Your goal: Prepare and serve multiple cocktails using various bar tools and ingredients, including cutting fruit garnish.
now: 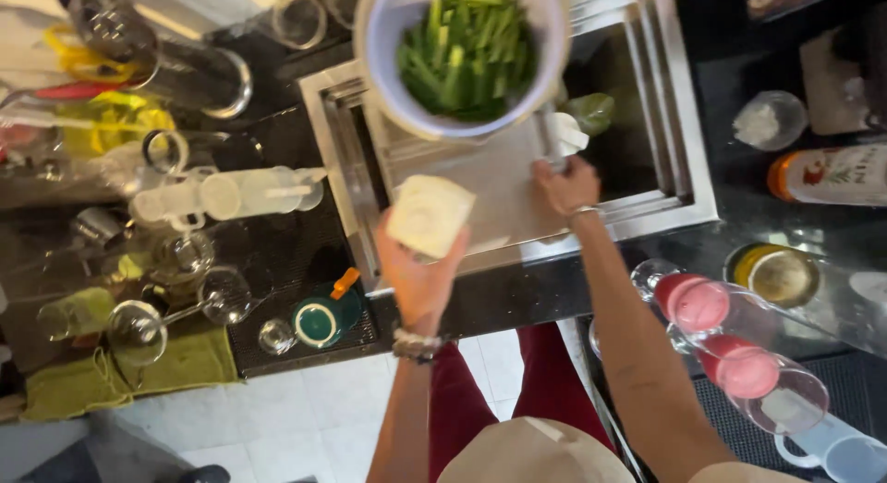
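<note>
My left hand (418, 270) is raised over the front edge of the steel sink (688, 183) and holds a white squarish container (430, 215) from below. My right hand (564, 183) is closed around a metal tap part with a white piece (559, 134) over the sink basin. Just beyond both hands a round white tub (388, 85) full of green vegetable sticks (467, 48) hangs over the sink's back left part. What holds the tub up is hidden.
Left of the sink, a black mat (277, 252) carries several upturned glasses, a clear jug (231, 195) and a teal cup (317, 322), beside a green cloth (120, 372). On the right stand two pink-lidded jars (698, 303), a bottle (832, 175) and a small bowl (771, 118).
</note>
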